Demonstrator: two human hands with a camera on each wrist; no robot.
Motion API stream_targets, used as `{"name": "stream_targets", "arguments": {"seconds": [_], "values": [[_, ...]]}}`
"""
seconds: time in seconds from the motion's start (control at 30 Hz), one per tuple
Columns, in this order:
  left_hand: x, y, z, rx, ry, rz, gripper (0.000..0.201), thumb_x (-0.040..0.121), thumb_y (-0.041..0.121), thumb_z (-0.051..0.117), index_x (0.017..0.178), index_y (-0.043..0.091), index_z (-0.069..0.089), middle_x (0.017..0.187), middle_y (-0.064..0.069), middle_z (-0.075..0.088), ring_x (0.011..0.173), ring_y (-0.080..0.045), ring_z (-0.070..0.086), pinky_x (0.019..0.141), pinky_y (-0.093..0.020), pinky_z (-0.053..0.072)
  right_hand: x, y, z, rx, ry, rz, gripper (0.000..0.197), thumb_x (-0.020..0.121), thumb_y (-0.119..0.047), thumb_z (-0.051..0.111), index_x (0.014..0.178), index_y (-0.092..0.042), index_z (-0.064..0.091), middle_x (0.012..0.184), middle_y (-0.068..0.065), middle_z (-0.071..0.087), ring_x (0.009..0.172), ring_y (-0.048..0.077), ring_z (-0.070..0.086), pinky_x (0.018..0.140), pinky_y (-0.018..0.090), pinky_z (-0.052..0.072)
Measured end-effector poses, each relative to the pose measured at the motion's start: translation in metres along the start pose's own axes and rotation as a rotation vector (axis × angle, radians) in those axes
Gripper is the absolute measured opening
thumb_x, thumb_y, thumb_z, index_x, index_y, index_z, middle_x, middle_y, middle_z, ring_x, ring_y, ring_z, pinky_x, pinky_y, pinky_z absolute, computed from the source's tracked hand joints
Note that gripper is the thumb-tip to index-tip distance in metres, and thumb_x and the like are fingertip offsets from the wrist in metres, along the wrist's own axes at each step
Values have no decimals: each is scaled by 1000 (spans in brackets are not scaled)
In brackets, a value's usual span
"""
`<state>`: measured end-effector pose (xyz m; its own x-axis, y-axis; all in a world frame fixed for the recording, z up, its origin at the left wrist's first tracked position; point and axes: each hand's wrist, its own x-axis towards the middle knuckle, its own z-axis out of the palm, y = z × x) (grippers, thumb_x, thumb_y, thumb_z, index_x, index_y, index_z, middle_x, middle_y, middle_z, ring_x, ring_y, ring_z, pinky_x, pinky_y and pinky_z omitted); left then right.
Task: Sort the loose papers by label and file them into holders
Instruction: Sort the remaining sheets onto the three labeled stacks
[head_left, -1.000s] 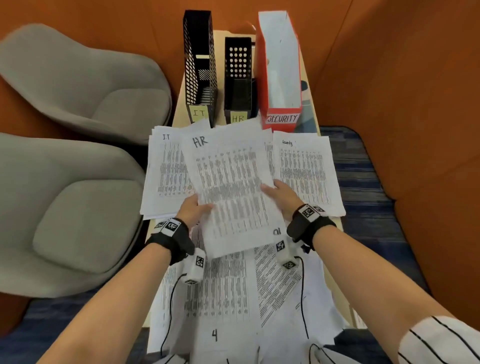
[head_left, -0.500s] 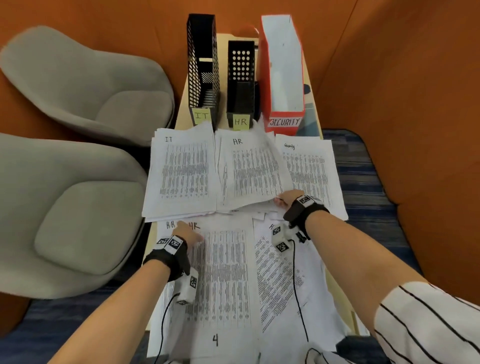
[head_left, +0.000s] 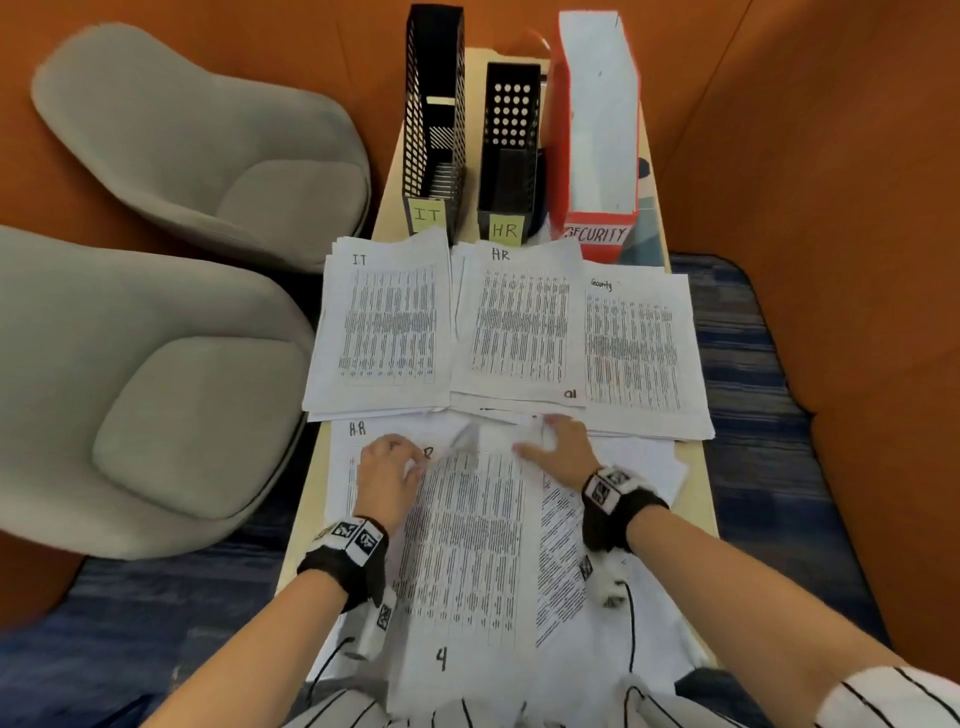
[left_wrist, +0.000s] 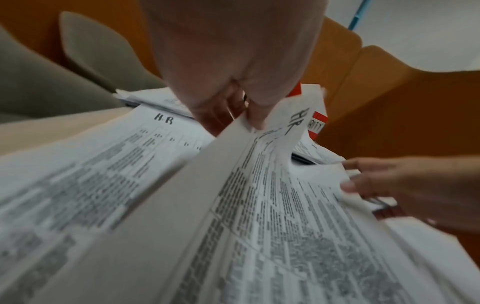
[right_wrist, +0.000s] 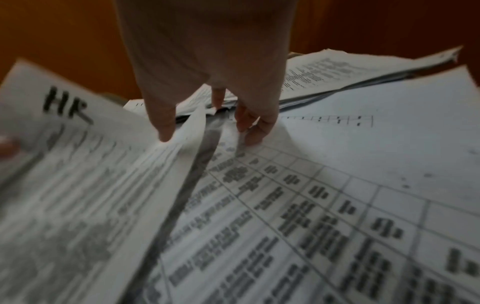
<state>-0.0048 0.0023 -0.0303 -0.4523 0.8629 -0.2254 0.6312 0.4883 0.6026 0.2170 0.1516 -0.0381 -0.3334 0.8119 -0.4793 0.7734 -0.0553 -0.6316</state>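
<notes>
Both forearms reach forward over the table (head_left: 709, 499), palms down. The left hand (head_left: 387, 470) has its fingers curled, pinching the top left corner of an HR sheet (head_left: 467, 545) between thumb and fingertips; the left wrist view shows that corner lifted and bowed upward, the handwritten "HR" standing just right of the thumb. The right hand (head_left: 558, 449) sits at the sheet's top right corner, thumb (right_wrist: 163, 123) pressed on top of the raised edge and the other fingers bent under and behind it, touching the paper beneath. The sheet's long axis runs from the hands back toward the person's body, its header end at the fingertips and a handwritten "4" at the near end below the wrists. Under it lie more loose papers (head_left: 623, 623), one labelled HR just left of the left hand.

Just beyond the fingertips lie three sorted stacks side by side: the IT stack (head_left: 384, 322) ahead of the left hand, the HR stack (head_left: 519, 322) ahead between the hands, the Security stack (head_left: 639, 348) ahead of the right hand. Farther beyond stand the IT holder (head_left: 434, 119), HR holder (head_left: 511, 150) and red Security holder (head_left: 597, 135).
</notes>
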Motion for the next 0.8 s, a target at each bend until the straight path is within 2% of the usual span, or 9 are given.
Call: {"name": "stream_targets", "arguments": {"seconds": [0.1, 0.2, 0.3, 0.4, 0.47, 0.53, 0.63, 0.7, 0.8], "values": [[-6, 4, 3, -252, -28, -44, 9, 95, 9, 47, 94, 17, 51, 88, -7, 62, 74, -21, 55, 60, -25, 39, -10, 23, 12, -30, 24, -64, 89, 77, -32, 77, 149, -19, 27, 148, 9, 31, 135, 28, 34, 114, 46, 30], [-5, 8, 1, -478, 45, -179, 7, 96, 9, 45, 97, 15, 48, 85, -7, 56, 73, -21, 50, 62, -28, 36, -13, 26, 10, 367, 37, 76, 82, 78, -15, 76, 146, -16, 29, 133, 10, 48, 115, 26, 55, 96, 46, 51], [-2, 16, -2, -618, -20, -220, 13, 97, 12, 46, 92, 23, 49, 79, 5, 51, 69, -11, 46, 60, -22, 36, -21, 18, -4, 565, -255, 138, 47, 85, -8, 71, 127, -1, 52, 101, 10, 64, 85, 21, 65, 73, 34, 59], [0, 23, -8, -694, -104, -226, 14, 94, 16, 54, 107, 22, 51, 97, 4, 61, 85, -9, 57, 67, -19, 43, -25, 8, -16, 464, -216, -20, 7, 90, -7, 64, 89, -8, 70, 78, -1, 66, 70, 12, 61, 64, 24, 49], [0, 23, -10, -704, -209, -238, 33, 91, 6, 57, 119, 18, 45, 103, 2, 61, 90, -6, 58, 67, -14, 46, -23, 4, -23, 529, -95, -21, 29, 88, -1, 58, 68, -16, 72, 83, 7, 67, 77, 18, 61, 71, 25, 46], [-2, 18, -10, -626, -285, -237, 42, 88, -3, 53, 122, 20, 41, 104, 3, 59, 93, -10, 58, 72, -17, 46, -21, 4, -29, 670, -25, 34, 35, 81, -4, 56, 54, -21, 70, 91, 16, 67, 91, 25, 62, 88, 31, 46], [-6, 11, -9, -550, -311, -258, 42, 87, -9, 46, 119, 17, 42, 113, -4, 57, 104, -23, 56, 85, -29, 47, -21, 14, -32, 662, 31, 148, 46, 82, -4, 50, 41, -21, 63, 92, 15, 67, 88, 25, 61, 88, 37, 45], [-10, 11, -8, -576, -278, -318, 44, 87, -7, 48, 125, 14, 40, 118, -7, 57, 107, -25, 56, 91, -33, 46, -19, 30, -29, 561, 71, 239, 45, 87, -1, 50, 46, -18, 62, 85, 13, 66, 80, 25, 58, 77, 35, 45], [-12, 10, 0, -538, -246, -328, 30, 85, 0, 53, 115, 7, 54, 109, -11, 63, 101, -28, 59, 87, -38, 46, -25, 45, -25, 435, 137, 331, 14, 79, -12, 51, 68, -3, 50, 73, 13, 48, 69, 22, 42, 62, 34, 32]]}}
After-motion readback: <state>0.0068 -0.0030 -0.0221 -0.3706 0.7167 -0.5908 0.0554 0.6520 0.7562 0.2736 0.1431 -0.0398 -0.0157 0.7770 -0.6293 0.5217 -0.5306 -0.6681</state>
